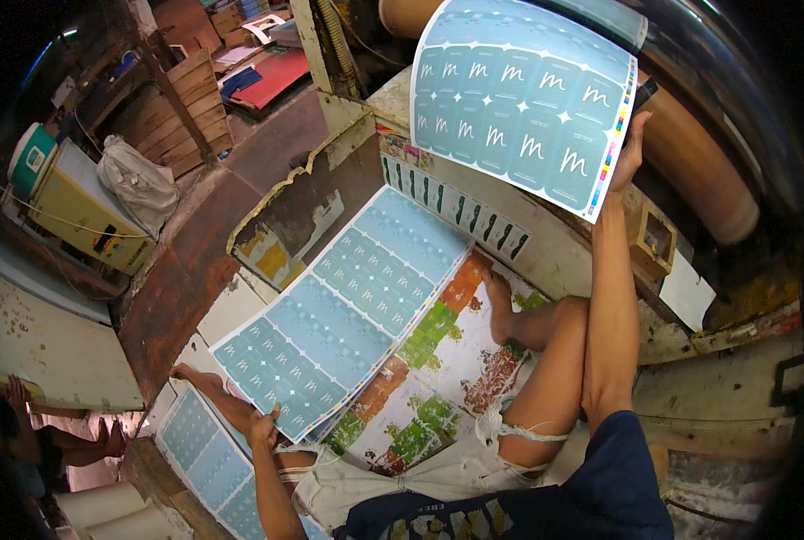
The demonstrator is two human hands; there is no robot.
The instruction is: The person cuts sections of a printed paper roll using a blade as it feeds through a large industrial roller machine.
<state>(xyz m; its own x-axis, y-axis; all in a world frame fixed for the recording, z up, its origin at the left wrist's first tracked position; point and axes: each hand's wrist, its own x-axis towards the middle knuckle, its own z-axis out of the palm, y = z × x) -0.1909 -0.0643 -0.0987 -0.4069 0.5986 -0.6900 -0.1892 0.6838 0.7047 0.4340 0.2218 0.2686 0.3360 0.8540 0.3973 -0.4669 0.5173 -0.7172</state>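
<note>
My right hand (632, 155) is raised at the upper right, its fingers closed on the right edge of a blue-green printed sheet (521, 108). Rows of rounded panels with white script marks cover this sheet, and a colour strip runs down its edge. The sheet curves in front of a metal roller (690, 36). Lower left, my left hand (264, 428) pinches the near corner of a long printed sheet (343, 306) of the same pattern. That sheet slopes across a layer of sheets between my bare legs. How many sheets the left fingers grip is hidden.
Beneath lies a white sheet with green and brown patches (429, 400). More blue printed sheets (199, 450) rest at my left. A brown roller (699, 171) and a wooden block (651, 236) stand right. Another person's legs (87, 445) show far left, near a yellowish cabinet (87, 211).
</note>
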